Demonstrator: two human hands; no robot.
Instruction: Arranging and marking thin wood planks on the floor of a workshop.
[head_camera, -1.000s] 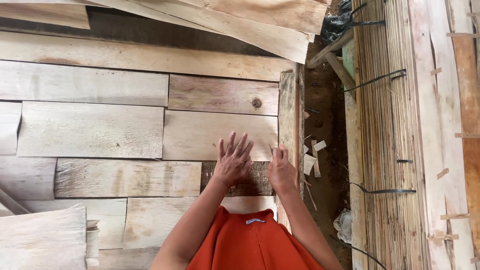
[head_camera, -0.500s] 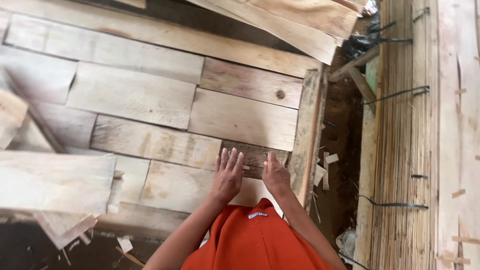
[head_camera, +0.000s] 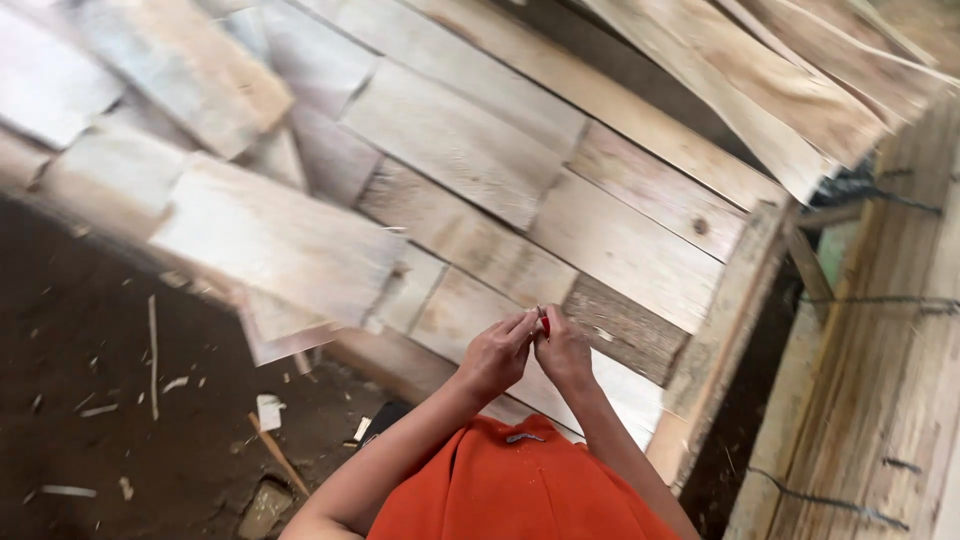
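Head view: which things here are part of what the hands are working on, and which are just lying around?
In hand:
- left hand and right hand, fingertips together
- small red object pinched between them; too small to identify
- dark veneer piece just beyond the hands
- pale veneer sheets laid edge to edge

Lying about:
- wire-tied stick bundles
- wood scraps on the dirt floor
- loose overhanging sheets

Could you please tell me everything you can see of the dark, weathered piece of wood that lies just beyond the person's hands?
The dark piece of wood is a short, flat, rough veneer sheet, grey-brown with coarse grain, much darker than the pale sheets around it. It lies flat in the layer, its long edges butted against lighter pieces, its far end against the wooden edge board. The right hand overlaps its near corner; whether it touches is unclear.
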